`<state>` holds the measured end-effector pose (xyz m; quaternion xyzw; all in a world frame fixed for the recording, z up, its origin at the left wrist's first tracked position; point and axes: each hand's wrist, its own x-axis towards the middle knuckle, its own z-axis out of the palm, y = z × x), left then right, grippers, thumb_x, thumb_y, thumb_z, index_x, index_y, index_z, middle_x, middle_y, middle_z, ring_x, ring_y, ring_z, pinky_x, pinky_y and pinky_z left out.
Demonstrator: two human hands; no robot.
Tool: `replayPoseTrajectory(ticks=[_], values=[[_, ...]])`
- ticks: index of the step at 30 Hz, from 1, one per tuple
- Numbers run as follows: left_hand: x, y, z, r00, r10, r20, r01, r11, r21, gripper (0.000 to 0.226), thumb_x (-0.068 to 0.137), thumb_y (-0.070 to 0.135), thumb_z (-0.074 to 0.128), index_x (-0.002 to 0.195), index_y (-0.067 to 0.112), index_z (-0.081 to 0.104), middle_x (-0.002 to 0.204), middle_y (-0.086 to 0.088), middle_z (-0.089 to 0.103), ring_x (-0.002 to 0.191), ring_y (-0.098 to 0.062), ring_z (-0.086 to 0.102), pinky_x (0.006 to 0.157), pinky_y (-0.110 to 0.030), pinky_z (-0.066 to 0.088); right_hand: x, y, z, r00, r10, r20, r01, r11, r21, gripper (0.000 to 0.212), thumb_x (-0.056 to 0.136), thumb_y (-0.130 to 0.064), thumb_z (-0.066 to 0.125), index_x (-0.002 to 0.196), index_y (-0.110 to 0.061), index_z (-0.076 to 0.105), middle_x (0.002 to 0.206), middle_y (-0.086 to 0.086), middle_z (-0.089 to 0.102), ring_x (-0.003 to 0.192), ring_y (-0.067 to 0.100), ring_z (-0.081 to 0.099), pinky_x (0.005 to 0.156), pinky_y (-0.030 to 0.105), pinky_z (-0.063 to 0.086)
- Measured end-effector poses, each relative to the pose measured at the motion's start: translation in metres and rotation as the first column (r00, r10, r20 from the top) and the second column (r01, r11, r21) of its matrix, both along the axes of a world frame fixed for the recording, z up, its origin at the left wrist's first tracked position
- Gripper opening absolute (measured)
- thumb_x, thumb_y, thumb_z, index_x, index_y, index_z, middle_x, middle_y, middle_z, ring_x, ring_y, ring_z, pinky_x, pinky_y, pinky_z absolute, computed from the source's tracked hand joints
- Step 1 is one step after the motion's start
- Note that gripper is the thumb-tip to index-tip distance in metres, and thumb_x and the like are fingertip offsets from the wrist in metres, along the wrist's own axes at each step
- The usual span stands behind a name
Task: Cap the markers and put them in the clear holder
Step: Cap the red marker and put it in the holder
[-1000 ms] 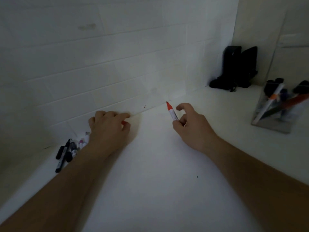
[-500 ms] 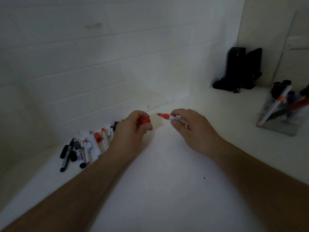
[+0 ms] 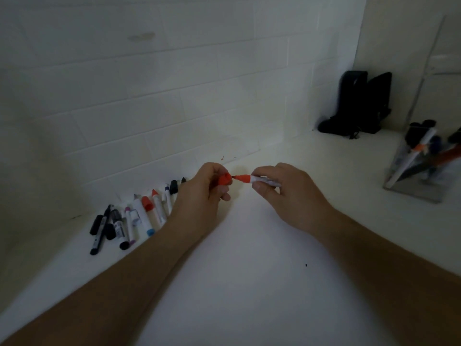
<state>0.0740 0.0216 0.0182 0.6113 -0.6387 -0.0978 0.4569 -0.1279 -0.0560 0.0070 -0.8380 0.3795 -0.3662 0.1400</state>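
Your left hand [image 3: 204,188] pinches the red cap [image 3: 225,180] while your right hand [image 3: 287,191] grips the marker [image 3: 252,179] level, tip at the cap's mouth, both forearms over the counter [image 3: 249,283].

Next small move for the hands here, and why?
Probably push the red cap in the left hand onto the marker held by the right hand. The tip sits right at the cap's mouth, roughly lined up, but is not yet seated.
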Motion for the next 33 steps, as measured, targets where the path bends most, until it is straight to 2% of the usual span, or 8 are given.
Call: replayPoseTrajectory(ticks=[7, 12, 14, 17, 20, 22, 28, 33], values=[[0.001, 0.002, 0.004, 0.995, 0.039, 0.091, -0.037, 0.999, -0.028, 0.021, 0.091, 0.023, 0.07, 0.108, 0.036, 0.069, 0.085, 0.021, 0.07, 0.084, 0.0, 0.066, 0.078, -0.014, 0.047, -0.004, -0.001, -0.002, 0.996, -0.032, -0.083, 0.022, 0.994, -0.111, 0.027, 0.097, -0.051, 0.054, 0.118, -0.04, 0.066, 0.088, -0.006, 0.053, 0.082, 0.014, 0.053, 0.069, 0.03, 0.043], [-0.001, 0.004, 0.005, 0.984, -0.014, 0.178, 0.02, 0.999, -0.031, 0.028, 0.099, 0.022, 0.059, 0.126, 0.027, 0.065, 0.091, 0.018, 0.07, 0.081, 0.002, 0.066, 0.073, -0.004, 0.042, -0.006, 0.003, 0.007, 0.996, -0.044, -0.072, 0.03, 0.984, -0.176, 0.025, 0.096, -0.047, 0.057, 0.116, -0.038, 0.068, 0.086, -0.007, 0.052, 0.079, 0.014, 0.052, 0.066, 0.028, 0.04], [-0.002, 0.004, 0.004, 0.981, -0.01, 0.196, 0.014, 1.0, -0.021, 0.028, 0.1, 0.024, 0.056, 0.126, 0.029, 0.061, 0.091, 0.016, 0.072, 0.081, 0.003, 0.067, 0.074, -0.007, 0.044, -0.005, 0.007, 0.01, 0.996, -0.036, -0.083, 0.021, 0.983, -0.185, 0.025, 0.097, -0.048, 0.056, 0.117, -0.038, 0.068, 0.087, -0.007, 0.053, 0.078, 0.013, 0.053, 0.066, 0.027, 0.041], [-0.002, 0.003, 0.005, 0.974, -0.003, 0.226, -0.001, 1.0, 0.018, 0.015, 0.099, 0.028, 0.056, 0.111, 0.028, 0.065, 0.084, 0.016, 0.071, 0.075, 0.001, 0.067, 0.068, -0.009, 0.045, -0.004, 0.012, 0.011, 0.993, -0.036, -0.115, 0.01, 0.976, -0.22, 0.028, 0.097, -0.052, 0.052, 0.113, -0.038, 0.07, 0.085, -0.01, 0.051, 0.075, 0.012, 0.051, 0.064, 0.025, 0.04], [-0.001, 0.002, 0.004, 0.94, 0.001, 0.342, -0.005, 1.0, 0.01, 0.017, 0.101, 0.031, 0.053, 0.104, 0.023, 0.068, 0.078, 0.011, 0.069, 0.071, -0.006, 0.063, 0.067, -0.024, 0.047, -0.005, 0.013, 0.013, 0.985, -0.049, -0.167, 0.003, 0.965, -0.264, 0.028, 0.097, -0.054, 0.049, 0.102, -0.037, 0.07, 0.08, -0.009, 0.048, 0.069, 0.012, 0.05, 0.059, 0.023, 0.035], [-0.001, 0.001, 0.003, 0.926, -0.007, 0.377, 0.008, 1.0, -0.001, 0.019, 0.102, 0.03, 0.052, 0.102, 0.021, 0.069, 0.078, 0.009, 0.067, 0.072, -0.012, 0.061, 0.067, -0.03, 0.046, -0.006, 0.012, 0.013, 0.981, -0.053, -0.185, 0.003, 0.965, -0.261, 0.027, 0.098, -0.055, 0.05, 0.098, -0.037, 0.069, 0.077, -0.008, 0.049, 0.068, 0.012, 0.051, 0.058, 0.027, 0.041], [-0.008, 0.003, 0.001, 0.939, 0.01, 0.344, -0.003, 1.0, -0.02, 0.012, 0.098, 0.021, 0.057, 0.099, 0.02, 0.069, 0.078, 0.008, 0.065, 0.075, -0.013, 0.058, 0.064, -0.016, 0.037, -0.004, 0.011, 0.011, 0.973, -0.054, -0.224, -0.013, 0.958, -0.287, 0.038, 0.098, -0.061, 0.041, 0.093, -0.034, 0.068, 0.072, -0.004, 0.05, 0.068, 0.013, 0.054, 0.058, 0.034, 0.045], [-0.01, 0.003, 0.0, 0.947, -0.011, 0.321, 0.033, 0.998, -0.061, 0.014, 0.1, 0.025, 0.054, 0.099, 0.019, 0.067, 0.079, 0.01, 0.062, 0.074, -0.013, 0.057, 0.066, -0.029, 0.041, -0.002, 0.012, 0.008, 0.982, -0.016, -0.19, -0.032, 0.969, -0.244, 0.029, 0.099, -0.057, 0.043, 0.096, -0.037, 0.064, 0.072, -0.007, 0.051, 0.069, 0.01, 0.052, 0.059, 0.03, 0.035]])
